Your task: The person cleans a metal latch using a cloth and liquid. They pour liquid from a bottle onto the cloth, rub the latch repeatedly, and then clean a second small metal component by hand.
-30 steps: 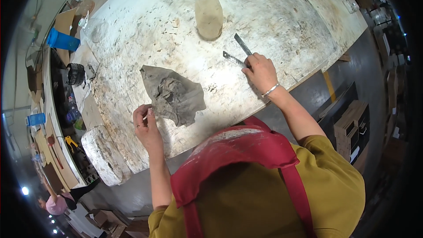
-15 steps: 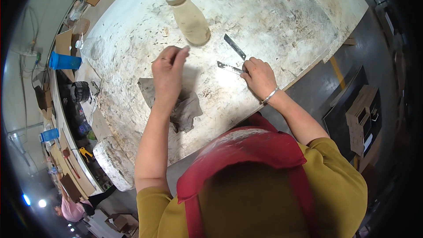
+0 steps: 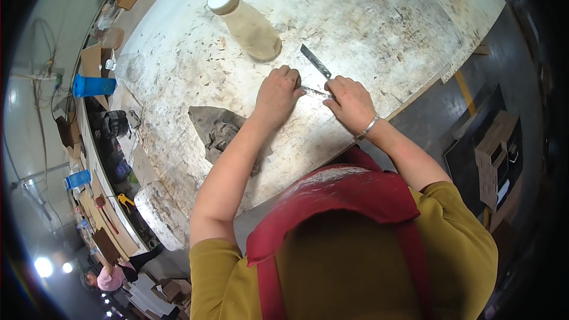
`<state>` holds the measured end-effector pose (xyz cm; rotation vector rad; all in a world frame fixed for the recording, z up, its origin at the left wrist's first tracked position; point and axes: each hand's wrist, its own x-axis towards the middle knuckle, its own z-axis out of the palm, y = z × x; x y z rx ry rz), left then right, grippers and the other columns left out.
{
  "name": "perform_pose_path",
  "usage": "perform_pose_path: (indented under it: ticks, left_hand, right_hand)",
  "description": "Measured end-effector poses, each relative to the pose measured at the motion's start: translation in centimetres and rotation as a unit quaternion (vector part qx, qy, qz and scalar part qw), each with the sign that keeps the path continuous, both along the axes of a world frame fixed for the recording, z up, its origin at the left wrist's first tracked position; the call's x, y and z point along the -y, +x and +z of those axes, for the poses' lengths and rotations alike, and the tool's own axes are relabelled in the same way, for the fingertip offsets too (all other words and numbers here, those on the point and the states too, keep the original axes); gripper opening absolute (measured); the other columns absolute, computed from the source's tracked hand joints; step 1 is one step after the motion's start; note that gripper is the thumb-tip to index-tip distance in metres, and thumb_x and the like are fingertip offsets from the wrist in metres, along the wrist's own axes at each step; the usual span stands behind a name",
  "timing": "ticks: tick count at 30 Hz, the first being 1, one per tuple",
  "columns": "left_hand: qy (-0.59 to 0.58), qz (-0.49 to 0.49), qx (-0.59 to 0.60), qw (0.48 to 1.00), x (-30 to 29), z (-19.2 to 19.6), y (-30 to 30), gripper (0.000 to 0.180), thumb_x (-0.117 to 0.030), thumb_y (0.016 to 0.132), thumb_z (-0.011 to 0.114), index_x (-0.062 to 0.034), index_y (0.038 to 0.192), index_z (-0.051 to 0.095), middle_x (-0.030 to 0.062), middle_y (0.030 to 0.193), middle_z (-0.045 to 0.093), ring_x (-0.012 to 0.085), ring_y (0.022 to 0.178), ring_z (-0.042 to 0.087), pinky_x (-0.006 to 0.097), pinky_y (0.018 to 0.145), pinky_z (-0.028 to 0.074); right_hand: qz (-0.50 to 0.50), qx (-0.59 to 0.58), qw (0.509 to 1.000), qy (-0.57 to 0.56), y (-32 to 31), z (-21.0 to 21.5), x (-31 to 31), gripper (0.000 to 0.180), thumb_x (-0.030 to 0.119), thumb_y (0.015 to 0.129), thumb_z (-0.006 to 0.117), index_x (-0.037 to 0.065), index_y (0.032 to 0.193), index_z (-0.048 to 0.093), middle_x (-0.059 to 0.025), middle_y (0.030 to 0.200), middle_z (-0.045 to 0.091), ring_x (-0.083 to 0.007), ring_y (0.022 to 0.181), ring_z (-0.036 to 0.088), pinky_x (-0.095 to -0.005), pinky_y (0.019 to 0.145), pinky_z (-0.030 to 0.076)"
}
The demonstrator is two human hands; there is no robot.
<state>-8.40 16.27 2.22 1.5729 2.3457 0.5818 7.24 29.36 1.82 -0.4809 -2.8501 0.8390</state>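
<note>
My right hand [image 3: 351, 104] pinches the right end of a narrow, speckled metal strip [image 3: 315, 92] just above the worktable. At the strip's other end, my left hand [image 3: 277, 96] is closed, with thumb and fingertips gripping it. A dark flat strip with a slanted tip [image 3: 313, 60] lies beyond, its near end close to my right fingers; whether they touch it I cannot tell. Farther back and to the left stands a cloudy plastic bottle [image 3: 252, 32] with a white lid. A crumpled grey cloth [image 3: 213, 127] lies left of my left forearm, which partly hides it.
The stained white worktable [image 3: 355, 18] ends at a front edge near my apron [image 3: 332, 195]. At the left are a blue cup [image 3: 95, 86], a clear bottle [image 3: 127, 68] and a whitish block [image 3: 159, 216]. Cardboard [image 3: 496, 154] lies beyond the right edge; another person [image 3: 111, 278] is far left.
My left hand has moved right and down from near the bottle to the metal strip's left end, closing on it. My right hand has stayed almost in place.
</note>
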Motion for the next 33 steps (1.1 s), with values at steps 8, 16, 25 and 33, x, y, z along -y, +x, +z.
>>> perform_pose_path:
  ticks: [8,16,25,33]
  left_hand:
    - [0.03,0.054,-0.009,0.998,2.4,-0.3,1.8,0.015,-0.017,0.077,0.064,-0.003,0.079,0.058,0.0152,0.085,0.058,0.0352,0.086,0.055,0.043,0.077,0.044]
    - [0.137,0.424,0.378,0.811,13.5,6.4,8.2,0.014,-0.017,0.093,0.049,-0.0025,0.096,0.048,0.0116,0.076,0.066,0.0174,0.062,0.058,0.028,0.061,0.044]
    - [0.174,0.448,0.423,0.768,17.7,1.8,10.4,0.019,-0.017,0.095,0.047,0.0009,0.095,0.051,0.0083,0.069,0.065,0.0126,0.061,0.059,0.023,0.057,0.044]
    - [0.045,0.411,0.211,0.886,18.4,1.3,9.7,0.017,-0.02,0.092,0.053,-0.0037,0.096,0.054,0.0109,0.063,0.061,0.024,0.056,0.06,0.034,0.056,0.046]
  right_hand:
    - [-0.037,-0.089,0.98,-0.176,-2.1,1.5,-2.5,0.038,0.009,0.074,0.067,0.004,0.11,0.055,-0.0109,0.09,0.058,-0.0282,0.083,0.057,-0.0356,0.075,0.047]
    - [0.068,-0.179,0.965,-0.178,-12.6,3.6,-2.3,0.1,0.029,0.07,0.077,0.004,0.145,0.015,-0.0154,0.139,0.042,-0.0302,0.124,0.045,-0.0381,0.104,0.036]
    - [0.099,-0.236,0.919,-0.3,-21.3,0.6,0.6,0.103,0.034,0.066,0.083,0.001,0.14,0.021,-0.0159,0.126,0.052,-0.0236,0.11,0.056,-0.0335,0.093,0.046]
    - [0.088,-0.155,0.943,-0.28,-17.2,4.8,1.6,0.083,0.032,0.069,0.079,0.002,0.134,0.037,-0.0151,0.12,0.056,-0.0223,0.11,0.055,-0.0322,0.093,0.045]
